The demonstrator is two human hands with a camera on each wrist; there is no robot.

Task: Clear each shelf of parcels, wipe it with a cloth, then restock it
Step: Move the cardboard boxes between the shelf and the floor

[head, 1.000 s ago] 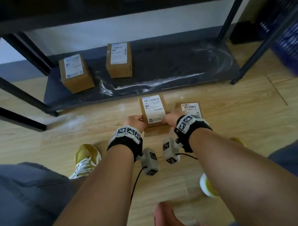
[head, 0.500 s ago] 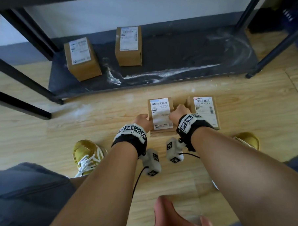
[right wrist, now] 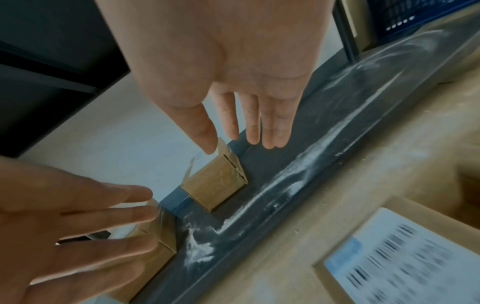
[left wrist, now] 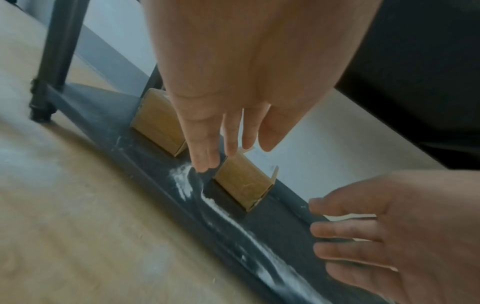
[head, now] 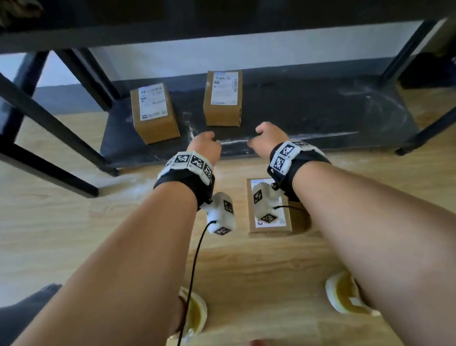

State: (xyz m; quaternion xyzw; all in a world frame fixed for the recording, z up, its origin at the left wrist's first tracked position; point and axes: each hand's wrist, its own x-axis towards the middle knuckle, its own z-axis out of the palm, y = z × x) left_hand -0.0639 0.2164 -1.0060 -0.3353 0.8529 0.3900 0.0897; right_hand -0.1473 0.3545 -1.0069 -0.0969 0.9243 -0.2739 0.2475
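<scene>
Two brown labelled parcels stand on the dark bottom shelf (head: 310,109): one at the left (head: 153,113) and one nearer the middle (head: 223,98). Both my hands hover over the shelf's front edge, just in front of the middle parcel (left wrist: 244,185) (right wrist: 215,183). My left hand (head: 203,145) and right hand (head: 266,138) are empty, fingers straight and spread in both wrist views. Another labelled parcel (head: 269,223) lies on the wooden floor under my right wrist, partly hidden. White dust streaks (head: 285,138) run along the shelf front.
Black shelf legs stand at the left (head: 36,121) and right (head: 439,121). An upper shelf board (head: 215,19) overhangs the top. A blue crate (right wrist: 415,18) sits at the far right. My yellow shoes (head: 344,296) are on the floor below.
Both hands have let go of the parcel on the floor and moved forward to the shelf edge. The camera has tilted, bringing the shelf closer.
</scene>
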